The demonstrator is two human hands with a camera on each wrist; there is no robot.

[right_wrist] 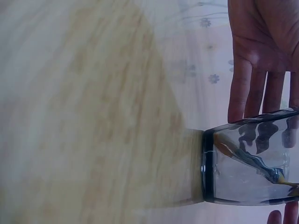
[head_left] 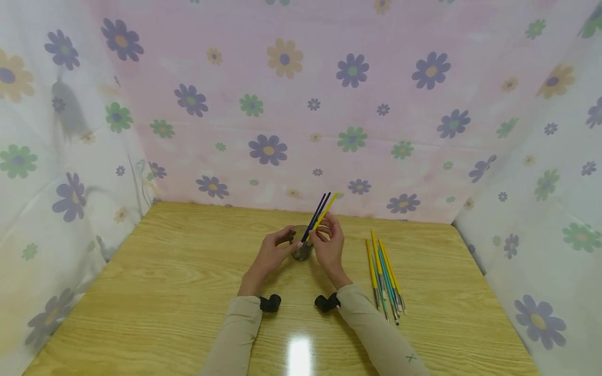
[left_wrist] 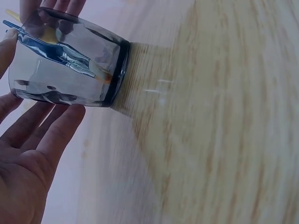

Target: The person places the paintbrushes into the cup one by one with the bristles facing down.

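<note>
Brushes (head_left: 314, 216) in a glass cup (head_left: 302, 255), tops leaning right.
From the head: two dark brushes (head_left: 310, 225) and a yellow brush (head_left: 326, 210) pointing up toward the right hand (head_left: 331, 249), nearer the tops, seemingly pinching the yellow one; left hand (head_left: 274, 250) holding the cup; loose brushes (head_left: 389, 265) off to the right. From the left wrist: left fingers (left_wrist: 65, 130) on the cup's side. From the right wrist: brush tips (right_wrist: 223, 144) low, toward the left hand.

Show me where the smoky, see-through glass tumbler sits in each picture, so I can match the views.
Head: the smoky, see-through glass tumbler is just below centre, between the left hand and right hand.
Left wrist: tumbler at upper left, appearing sideways, base rightward.
Right wrist: tumbler at lower right, appearing sideways, base leftward.
Shared landmark: the yellow-brown wood-grain tabletop, in all three.
</note>
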